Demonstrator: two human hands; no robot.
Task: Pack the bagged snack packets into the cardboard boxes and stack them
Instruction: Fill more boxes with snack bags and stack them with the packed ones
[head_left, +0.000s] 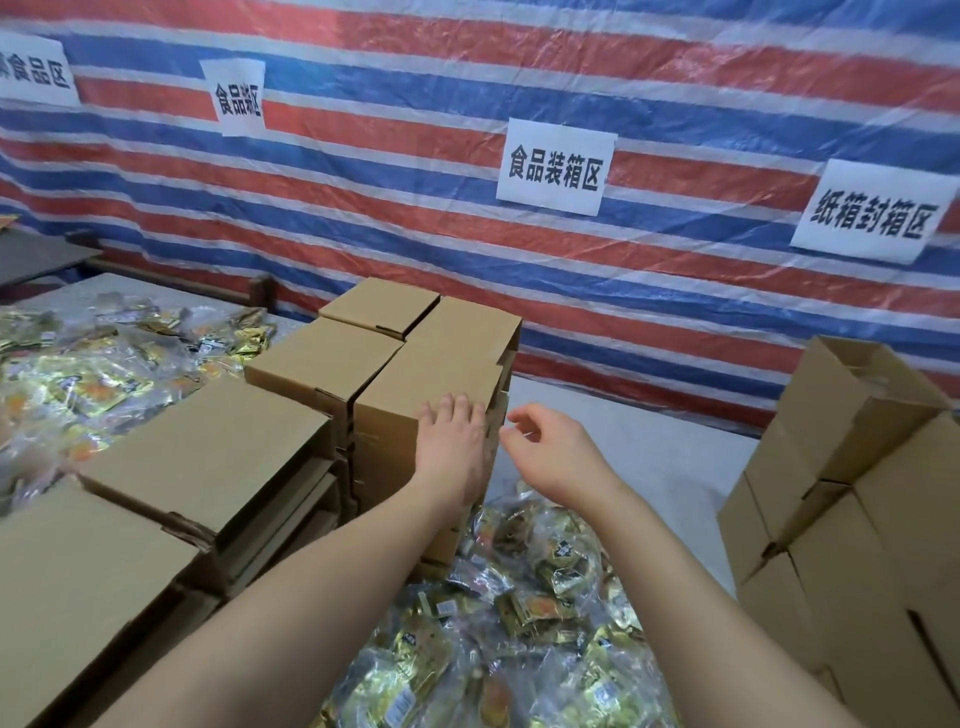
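Observation:
Closed brown cardboard boxes stand in stacks across the left and middle. My left hand (457, 441) lies flat, fingers straight, on the near right corner of the top box (431, 374) of the middle stack. Just right of that stack's edge, my right hand (550, 447) hovers with loosely curled fingers and holds nothing. Clear bags of gold snack packets (519, 613) lie heaped on the white surface below my forearms. A second heap of packets (104, 374) spreads at the far left behind the boxes.
Another stack of cardboard boxes (857, 493) rises at the right edge, its top one with raised flaps. A red, white and blue striped tarp (519, 78) with white paper signs forms the back wall. Bare white surface (649, 441) lies between the stacks.

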